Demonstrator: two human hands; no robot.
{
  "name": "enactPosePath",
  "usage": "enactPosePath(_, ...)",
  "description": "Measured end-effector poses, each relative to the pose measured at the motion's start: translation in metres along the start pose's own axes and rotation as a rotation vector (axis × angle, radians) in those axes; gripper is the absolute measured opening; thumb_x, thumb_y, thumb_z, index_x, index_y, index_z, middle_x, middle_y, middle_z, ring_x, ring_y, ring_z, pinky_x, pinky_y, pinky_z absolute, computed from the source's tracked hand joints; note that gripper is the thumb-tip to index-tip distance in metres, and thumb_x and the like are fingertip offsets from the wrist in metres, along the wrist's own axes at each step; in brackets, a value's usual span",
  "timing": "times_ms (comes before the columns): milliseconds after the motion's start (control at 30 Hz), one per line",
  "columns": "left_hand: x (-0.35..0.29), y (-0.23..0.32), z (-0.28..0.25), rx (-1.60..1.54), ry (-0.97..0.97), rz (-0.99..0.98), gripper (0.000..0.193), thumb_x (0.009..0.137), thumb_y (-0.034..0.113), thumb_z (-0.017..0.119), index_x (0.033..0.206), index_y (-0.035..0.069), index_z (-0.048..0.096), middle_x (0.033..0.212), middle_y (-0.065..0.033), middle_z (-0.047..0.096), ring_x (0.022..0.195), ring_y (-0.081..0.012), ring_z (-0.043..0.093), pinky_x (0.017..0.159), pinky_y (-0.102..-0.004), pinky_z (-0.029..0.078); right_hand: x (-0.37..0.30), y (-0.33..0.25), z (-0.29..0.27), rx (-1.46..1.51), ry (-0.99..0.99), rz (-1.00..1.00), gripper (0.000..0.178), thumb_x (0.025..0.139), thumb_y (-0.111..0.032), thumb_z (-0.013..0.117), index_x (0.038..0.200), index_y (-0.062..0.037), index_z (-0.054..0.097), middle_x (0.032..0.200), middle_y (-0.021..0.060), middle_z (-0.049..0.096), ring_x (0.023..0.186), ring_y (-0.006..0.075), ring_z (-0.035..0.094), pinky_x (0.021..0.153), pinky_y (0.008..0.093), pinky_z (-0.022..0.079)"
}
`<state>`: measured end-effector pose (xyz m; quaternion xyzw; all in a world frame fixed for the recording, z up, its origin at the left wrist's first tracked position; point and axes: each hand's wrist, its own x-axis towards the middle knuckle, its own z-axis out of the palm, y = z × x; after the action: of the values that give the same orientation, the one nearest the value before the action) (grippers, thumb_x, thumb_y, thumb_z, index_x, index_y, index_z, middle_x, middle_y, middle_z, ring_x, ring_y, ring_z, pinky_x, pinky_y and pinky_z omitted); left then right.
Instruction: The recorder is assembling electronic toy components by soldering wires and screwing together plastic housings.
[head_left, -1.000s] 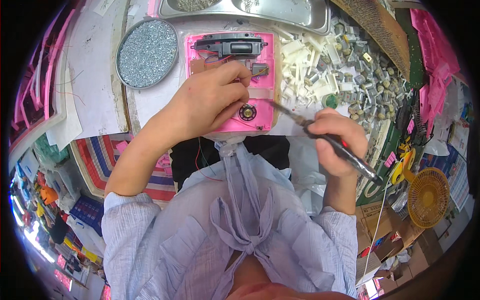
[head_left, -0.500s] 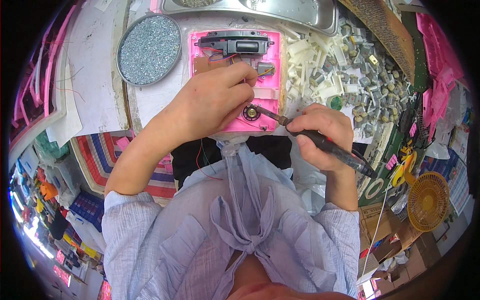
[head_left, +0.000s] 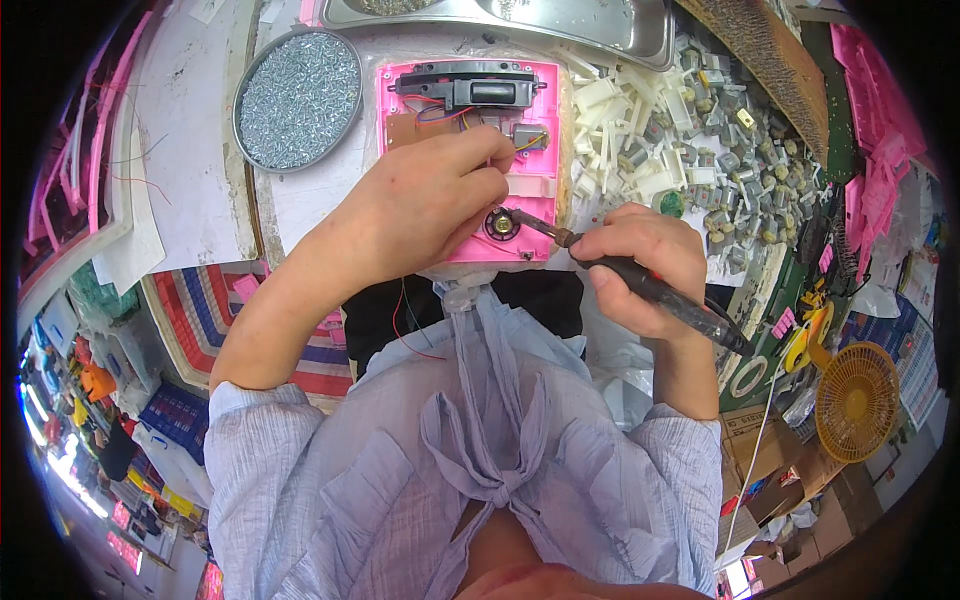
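A pink plastic housing [head_left: 470,255] lies open in front of me, with a black module [head_left: 490,94] along its far end and a small grey motor [head_left: 531,137] at its right side. My left hand [head_left: 425,195] reaches over it from the left, thumb and fingers pinched together; what is between them is hidden. In my right hand [head_left: 648,262] is a soldering iron [head_left: 640,282], held like a pen. Its tip points left, close to the edge of a small round speaker [head_left: 502,225] at the housing's near end. Whether they touch is unclear.
A round tray of screws [head_left: 300,100] stands at the left. White plastic parts [head_left: 610,110] and many small grey motors [head_left: 740,180] are heaped on the right. A metal tray [head_left: 590,30] sits at the back. Thin wires [head_left: 405,310] hang at the near edge.
The soldering iron's tip has shifted slightly to the right, toward the speaker's outer edge. My left hand has stayed in place.
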<state>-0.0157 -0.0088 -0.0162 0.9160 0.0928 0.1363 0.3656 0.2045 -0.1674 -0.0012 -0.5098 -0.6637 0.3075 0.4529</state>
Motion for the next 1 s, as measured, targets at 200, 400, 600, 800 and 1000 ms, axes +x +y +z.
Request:
enactPosePath(200, 0.0003, 0.0004, -0.0010, 0.018, -0.019, -0.004, 0.024, 0.076, -0.001, 0.076, 0.094, 0.004, 0.061, 0.106, -0.0100, 0.061, 0.094, -0.0310, 0.065, 0.077, -0.0388, 0.055, -0.0042, -0.0042, -0.0089, 0.035, 0.044, 0.048, 0.021, 0.075, -0.005, 0.072, 0.095, -0.0019, 0.072, 0.078, 0.0100, 0.071, 0.062, 0.0264, 0.064, 0.060, 0.0361, 0.051)
enactPosePath(400, -0.0016, 0.0005, -0.0023, 0.012, -0.025, -0.007, 0.023, 0.077, 0.001, 0.076, 0.094, 0.004, 0.062, 0.105, -0.0097, 0.061, 0.095, -0.0310, 0.065, 0.077, -0.0391, 0.055, -0.0045, -0.0052, -0.0084, 0.048, 0.037, 0.028, 0.024, 0.072, -0.001, 0.072, 0.095, -0.0031, 0.072, 0.078, 0.0100, 0.071, 0.062, 0.0267, 0.065, 0.060, 0.0358, 0.051)
enactPosePath(600, -0.0018, 0.0013, -0.0021, 0.035, -0.030, -0.009, 0.021, 0.078, 0.002, 0.076, 0.094, 0.004, 0.063, 0.106, -0.0093, 0.061, 0.094, -0.0305, 0.065, 0.076, -0.0389, 0.055, -0.0026, -0.0066, -0.0060, 0.048, 0.022, 0.057, 0.022, 0.073, -0.003, 0.073, 0.095, -0.0031, 0.072, 0.078, 0.0100, 0.071, 0.062, 0.0268, 0.065, 0.061, 0.0360, 0.051)
enactPosePath(800, -0.0017, 0.0028, 0.0012, 0.084, -0.021, -0.010, 0.019, 0.079, 0.004, 0.075, 0.093, 0.005, 0.063, 0.108, -0.0091, 0.062, 0.094, -0.0303, 0.066, 0.075, -0.0389, 0.056, -0.0016, -0.0043, -0.0027, 0.048, 0.016, 0.052, 0.020, 0.073, -0.003, 0.073, 0.093, -0.0036, 0.073, 0.079, 0.0094, 0.072, 0.062, 0.0267, 0.066, 0.061, 0.0361, 0.051)
enactPosePath(1000, -0.0017, 0.0016, 0.0012, 0.102, -0.030, 0.012, 0.020, 0.077, 0.004, 0.075, 0.093, 0.006, 0.064, 0.111, -0.0090, 0.062, 0.095, -0.0301, 0.067, 0.074, -0.0391, 0.057, 0.0004, -0.0050, -0.0014, 0.033, 0.006, 0.062, 0.021, 0.072, -0.003, 0.073, 0.093, -0.0040, 0.073, 0.080, 0.0096, 0.072, 0.063, 0.0266, 0.067, 0.063, 0.0356, 0.052)
